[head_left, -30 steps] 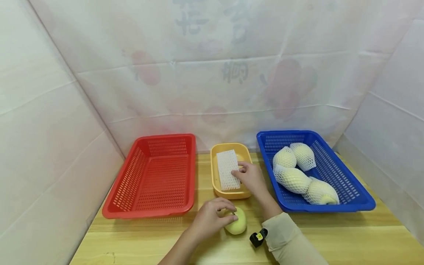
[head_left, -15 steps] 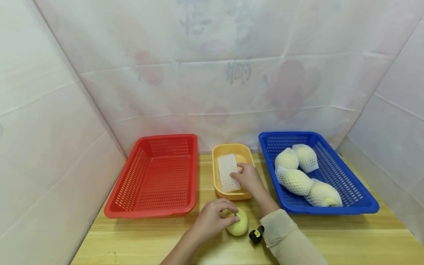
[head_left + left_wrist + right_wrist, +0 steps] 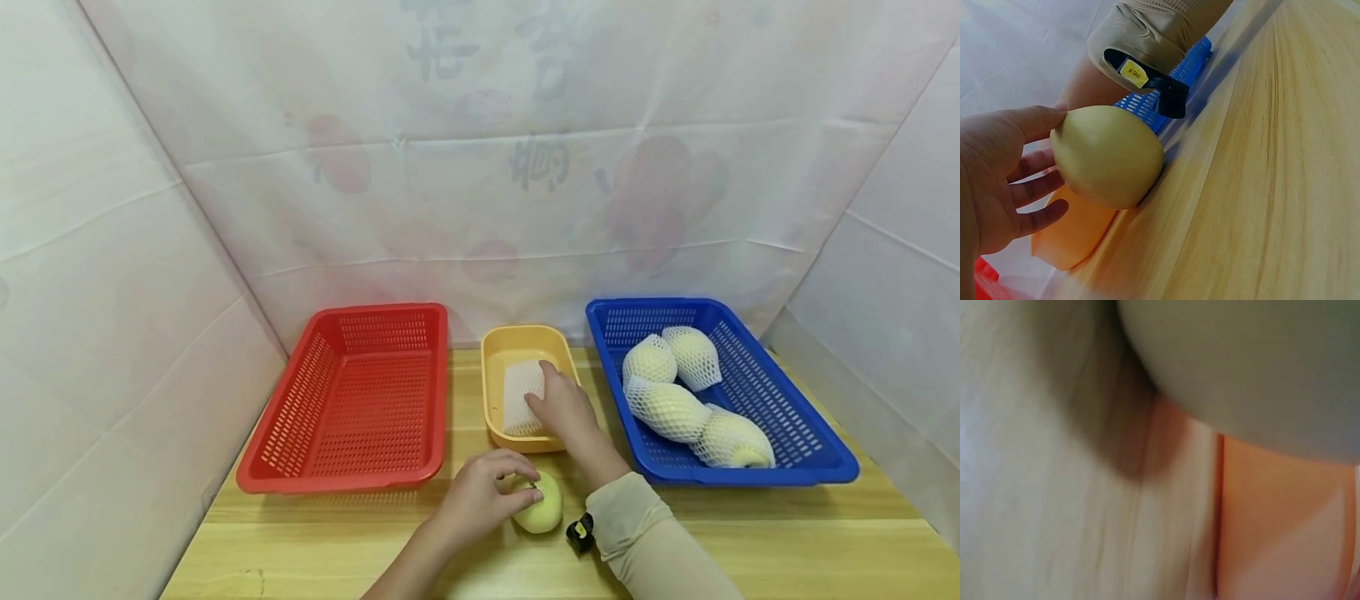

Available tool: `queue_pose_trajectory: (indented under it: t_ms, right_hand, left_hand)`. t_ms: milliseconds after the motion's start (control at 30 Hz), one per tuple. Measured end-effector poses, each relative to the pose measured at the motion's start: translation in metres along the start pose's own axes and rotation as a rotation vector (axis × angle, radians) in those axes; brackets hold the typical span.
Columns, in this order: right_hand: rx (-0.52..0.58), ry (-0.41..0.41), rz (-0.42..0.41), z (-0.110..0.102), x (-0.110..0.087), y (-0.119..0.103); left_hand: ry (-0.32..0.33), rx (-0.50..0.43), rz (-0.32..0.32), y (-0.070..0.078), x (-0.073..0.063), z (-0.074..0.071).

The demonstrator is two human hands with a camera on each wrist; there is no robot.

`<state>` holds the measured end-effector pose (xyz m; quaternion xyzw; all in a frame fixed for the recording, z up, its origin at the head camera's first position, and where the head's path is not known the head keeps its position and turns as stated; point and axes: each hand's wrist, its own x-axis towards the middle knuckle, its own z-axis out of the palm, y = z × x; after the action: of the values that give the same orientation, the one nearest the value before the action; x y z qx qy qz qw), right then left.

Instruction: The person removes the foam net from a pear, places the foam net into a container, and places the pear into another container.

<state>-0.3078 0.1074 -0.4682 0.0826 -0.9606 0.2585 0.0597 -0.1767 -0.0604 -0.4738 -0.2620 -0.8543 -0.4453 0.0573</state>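
Note:
A pale yellow pear [image 3: 545, 510] stands stem up on the wooden table. My left hand [image 3: 483, 496] holds it near the stem; the left wrist view shows the thumb at the top of the pear [image 3: 1107, 156] and the other fingers spread behind it. Farther forward, my right hand [image 3: 566, 406] reaches into a yellow plastic tub [image 3: 522, 339]. Its thumb and fingers pinch the right side of a white foam fruit net [image 3: 519, 392] lying flat inside. In the right wrist view the pear [image 3: 1260, 369] hides much of the scene, and the right hand is out of sight.
To the left stands a red plastic basket [image 3: 375, 408]. A blue basket [image 3: 806, 421] on the right holds several pears in foam nets [image 3: 667, 408]. A black wrist mount [image 3: 580, 533] is strapped at the right sleeve. White cloth walls [image 3: 480, 208] enclose the table's back and sides.
The right hand has dipped slightly deeper into the tub, and the foam net has shifted to the right and turned a little. The left hand and the pear have stayed in place.

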Motion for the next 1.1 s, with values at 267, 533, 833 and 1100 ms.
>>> queue_pose_trajectory:
  t_ms: [267,533,833,1100]
  right_hand:
    - [-0.077,-0.034,-0.017,0.002,-0.002,0.001]
    - [-0.072,-0.087,-0.060,0.002,-0.005,-0.001]
    - [-0.011,0.017,-0.225,-0.011,-0.025,-0.004]
    - [0.178,-0.008,-0.601,-0.032,-0.061,-0.001]
  left_hand:
    - [-0.004,-0.007,-0.006,0.001,0.000,0.000]
    - [-0.008,-0.006,-0.019,0.001,0.000,0.000]
    - [-0.025,-0.033,-0.074,0.002,-0.001,0.000]
    - [-0.048,-0.027,-0.100,0.001,-0.001,0.001]
